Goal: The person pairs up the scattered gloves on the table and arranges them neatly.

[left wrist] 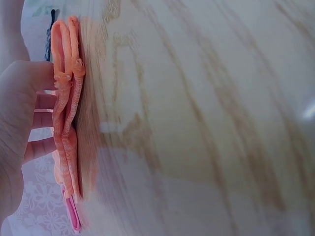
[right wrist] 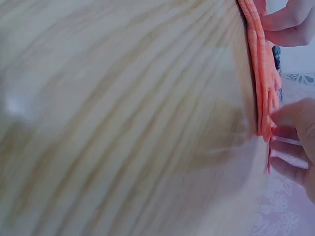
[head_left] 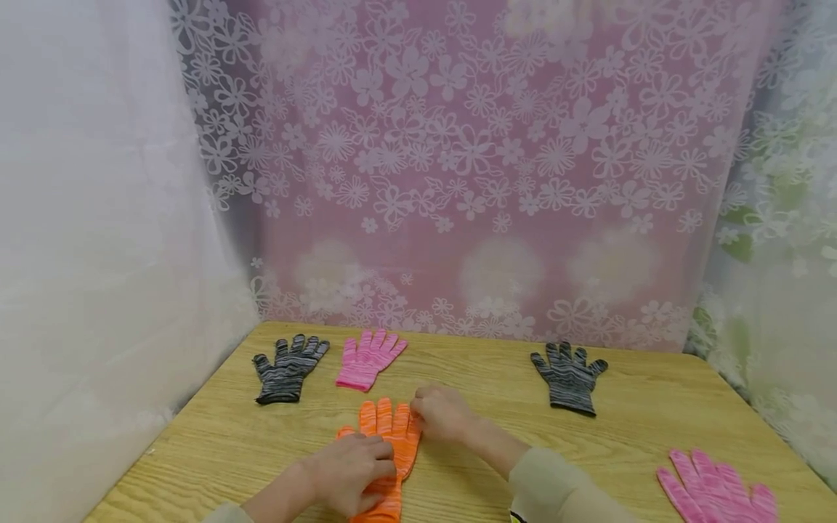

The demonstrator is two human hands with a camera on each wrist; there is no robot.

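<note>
An orange knitted glove (head_left: 392, 436) lies flat on the wooden table, fingers toward the back. Across its palm and thumb side rests my left hand (head_left: 349, 468), covering part of it; in the left wrist view, the left fingers (left wrist: 42, 118) reach onto the glove's upper face. At the tip of the glove's outer right finger, my right hand (head_left: 445, 414) pinches the fabric with bent fingers. The right wrist view shows the right hand's thumb (right wrist: 288, 115) against the end of the orange glove (right wrist: 261, 73), seen edge-on as stacked layers.
At the back left lie a dark grey striped glove (head_left: 288, 370) and a pink glove (head_left: 369, 359). Another grey glove (head_left: 567, 378) is at the back right, and a second pink glove (head_left: 716, 487) near the front right. Flowered curtains (head_left: 471, 181) surround the wooden table (head_left: 216, 436).
</note>
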